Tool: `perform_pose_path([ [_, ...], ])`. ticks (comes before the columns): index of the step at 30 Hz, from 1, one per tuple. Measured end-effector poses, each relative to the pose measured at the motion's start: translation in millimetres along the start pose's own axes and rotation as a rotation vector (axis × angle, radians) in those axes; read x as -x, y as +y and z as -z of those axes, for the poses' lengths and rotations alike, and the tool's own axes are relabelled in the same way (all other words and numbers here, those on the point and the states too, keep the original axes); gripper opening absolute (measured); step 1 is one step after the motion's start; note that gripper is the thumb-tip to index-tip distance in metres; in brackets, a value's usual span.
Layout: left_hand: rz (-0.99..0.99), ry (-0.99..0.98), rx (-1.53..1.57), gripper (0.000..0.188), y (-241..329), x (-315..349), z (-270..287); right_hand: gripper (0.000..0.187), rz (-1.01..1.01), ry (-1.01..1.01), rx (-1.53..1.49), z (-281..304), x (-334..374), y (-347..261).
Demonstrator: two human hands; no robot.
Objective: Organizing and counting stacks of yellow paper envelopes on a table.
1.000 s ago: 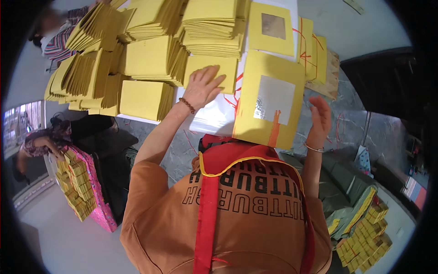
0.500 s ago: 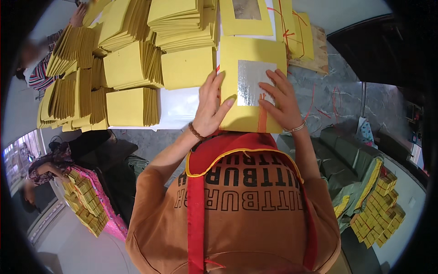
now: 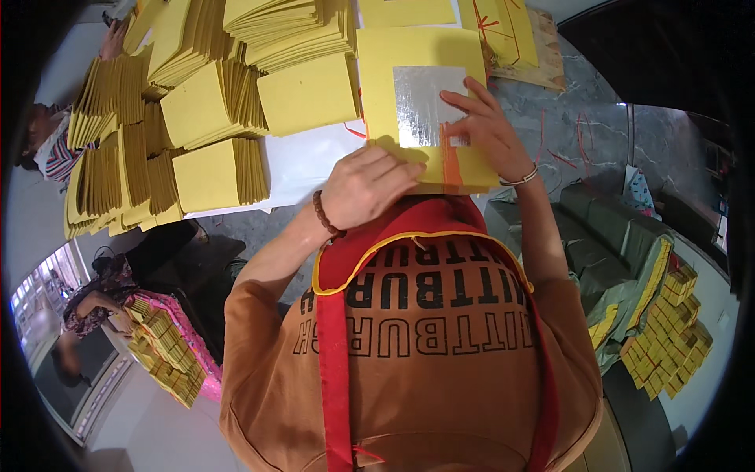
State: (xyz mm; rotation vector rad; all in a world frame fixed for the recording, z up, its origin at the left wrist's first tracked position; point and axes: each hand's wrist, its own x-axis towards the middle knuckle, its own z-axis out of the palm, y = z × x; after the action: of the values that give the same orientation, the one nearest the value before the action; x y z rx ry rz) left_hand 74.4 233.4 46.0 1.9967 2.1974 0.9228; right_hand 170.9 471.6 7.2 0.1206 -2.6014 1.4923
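In front of me lies a stack of yellow joss paper (image 3: 380, 86), its top sheet bearing a silver foil square (image 3: 417, 102) and an orange-red strip (image 3: 452, 167). My left hand (image 3: 368, 187) is closed at the near left corner of this stack, fingers curled over its edge; its thumb is hidden. Across the right side of the foil square and strip, my right hand (image 3: 489, 130) rests with its fingers apart. The stack's near edge sits just beyond my red apron (image 3: 409, 224).
Folded yellow paper piles (image 3: 208, 106) crowd the white table surface (image 3: 299, 161) to the left. Tied yellow bundles (image 3: 503, 31) lie at the far right on a wooden board (image 3: 548, 55). Two people work at left. A grey sofa (image 3: 602, 224) and stacked small bundles (image 3: 668, 338) stand at right.
My left hand has gone from lying spread along the stack's left side to curling at its near corner. The right hand stays on the foil area. The whole view has shifted slightly.
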Motion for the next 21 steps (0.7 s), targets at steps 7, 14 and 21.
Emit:
perform_pose_path([
  [7,0.410,0.028,0.460,0.010,-4.5,-6.8,7.0,0.058,-0.151,-0.019,-0.302,1.2,3.1,3.1],
  [14,0.673,0.010,0.662,0.018,-13.9,-3.2,2.6,0.035,-0.086,-0.014,-0.271,2.7,0.9,-15.8],
  [21,0.577,0.001,0.794,0.026,-26.6,1.5,7.9,0.040,0.041,-0.032,-0.034,5.5,2.6,0.1],
])
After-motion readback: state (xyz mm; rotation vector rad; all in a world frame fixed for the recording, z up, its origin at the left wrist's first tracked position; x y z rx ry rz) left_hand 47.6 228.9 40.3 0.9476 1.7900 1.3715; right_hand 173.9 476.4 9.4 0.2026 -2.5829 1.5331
